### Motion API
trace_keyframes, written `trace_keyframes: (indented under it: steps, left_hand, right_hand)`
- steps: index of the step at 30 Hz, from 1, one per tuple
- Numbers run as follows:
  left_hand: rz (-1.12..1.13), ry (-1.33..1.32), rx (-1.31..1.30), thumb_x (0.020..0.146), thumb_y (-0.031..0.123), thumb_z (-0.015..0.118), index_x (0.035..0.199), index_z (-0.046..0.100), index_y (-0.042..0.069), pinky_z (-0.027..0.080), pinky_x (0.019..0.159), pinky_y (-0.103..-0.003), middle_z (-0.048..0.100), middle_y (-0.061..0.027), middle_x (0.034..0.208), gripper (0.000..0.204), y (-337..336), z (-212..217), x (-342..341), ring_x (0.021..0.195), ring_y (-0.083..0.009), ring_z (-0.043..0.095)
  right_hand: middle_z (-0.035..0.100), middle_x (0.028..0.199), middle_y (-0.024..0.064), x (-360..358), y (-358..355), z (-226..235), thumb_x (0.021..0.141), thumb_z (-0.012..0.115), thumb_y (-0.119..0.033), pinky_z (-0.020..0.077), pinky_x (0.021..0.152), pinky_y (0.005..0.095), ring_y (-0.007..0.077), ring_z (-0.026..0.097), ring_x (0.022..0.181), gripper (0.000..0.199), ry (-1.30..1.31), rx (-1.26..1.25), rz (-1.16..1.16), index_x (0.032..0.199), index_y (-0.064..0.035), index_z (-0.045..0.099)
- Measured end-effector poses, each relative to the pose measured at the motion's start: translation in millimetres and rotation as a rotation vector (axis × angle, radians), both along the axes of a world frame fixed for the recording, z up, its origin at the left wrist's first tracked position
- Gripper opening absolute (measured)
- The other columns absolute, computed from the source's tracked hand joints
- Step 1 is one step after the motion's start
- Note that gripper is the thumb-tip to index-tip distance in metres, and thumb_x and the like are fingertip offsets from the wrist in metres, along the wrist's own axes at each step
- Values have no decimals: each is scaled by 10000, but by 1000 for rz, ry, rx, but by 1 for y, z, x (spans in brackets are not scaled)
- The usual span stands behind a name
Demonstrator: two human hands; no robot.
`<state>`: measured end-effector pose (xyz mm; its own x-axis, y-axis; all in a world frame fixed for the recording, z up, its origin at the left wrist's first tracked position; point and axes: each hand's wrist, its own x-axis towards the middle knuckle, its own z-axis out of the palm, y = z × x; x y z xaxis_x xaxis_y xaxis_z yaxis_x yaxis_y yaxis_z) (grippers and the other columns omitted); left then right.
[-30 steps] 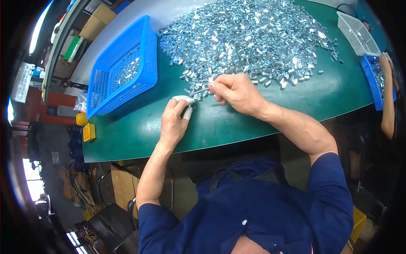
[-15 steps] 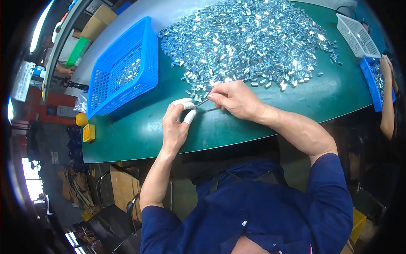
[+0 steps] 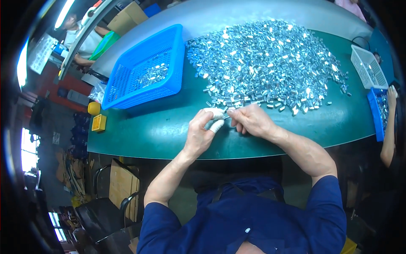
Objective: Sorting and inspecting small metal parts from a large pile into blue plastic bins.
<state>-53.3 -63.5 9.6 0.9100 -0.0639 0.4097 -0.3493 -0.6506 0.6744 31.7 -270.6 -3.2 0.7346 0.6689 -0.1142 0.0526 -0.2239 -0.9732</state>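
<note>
My left hand [image 3: 200, 132] has white coverings on its fingertips. Its thumb and fingers are pinched together on a small shiny metal piece [image 3: 223, 117], mostly hidden by them. Close beside it, my right hand [image 3: 254, 122] is closed around a thin metal rod-like tool [image 3: 227, 117], whose end meets the left fingertips. Just beyond both hands spreads a wide pile of small silvery metal pieces [image 3: 266, 63], its near edge almost at my fingers. They look like short blocks or sleeves.
A blue perforated basket [image 3: 177, 72] with some metal pieces stands left on the green table [image 3: 152, 137]. Small yellow containers [image 3: 99, 123] sit at the left edge. At right are a white basket [image 3: 367, 67], a blue bin [image 3: 375, 112] and another person's arm [image 3: 389, 135].
The whole view has shifted, so the table sits lower and further right. My hands have drawn closer together, and less of the thin tool shows between them.
</note>
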Motion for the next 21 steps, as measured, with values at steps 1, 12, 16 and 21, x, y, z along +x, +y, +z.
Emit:
trace_keyframes:
  steps: [1,12,16,21]
  left_hand:
    - [13,11,-28,852,-4,785,1035,730,1,550,871,-353,727,-127,1072,192,-1,2,0,984,-251,703]
    - [44,-142,99,860,2,786,1027,731,12,554,867,-350,745,-120,1050,176,24,26,5,983,-250,707]
    - [182,-287,95,851,6,781,1030,728,20,551,897,-372,741,-144,1074,188,70,62,20,1001,-289,705]
    - [560,-597,481,851,44,785,1081,725,37,536,942,-428,723,-162,1099,238,105,103,48,1050,-352,677]
  right_hand:
    - [676,623,87,-2,2,0,1071,546,-476,511,500,316,150,645,512,593,-20,20,-9,832,31,741]
    - [677,727,28,4,-2,7,1022,677,-225,488,591,266,86,614,647,260,-114,262,-138,907,5,717]
    - [672,732,21,9,-10,12,1021,670,-212,461,592,245,68,594,650,242,-29,384,-225,891,-12,711]
    - [701,786,48,6,-7,5,1026,628,-193,477,556,216,83,630,638,201,24,418,-287,961,-18,705]
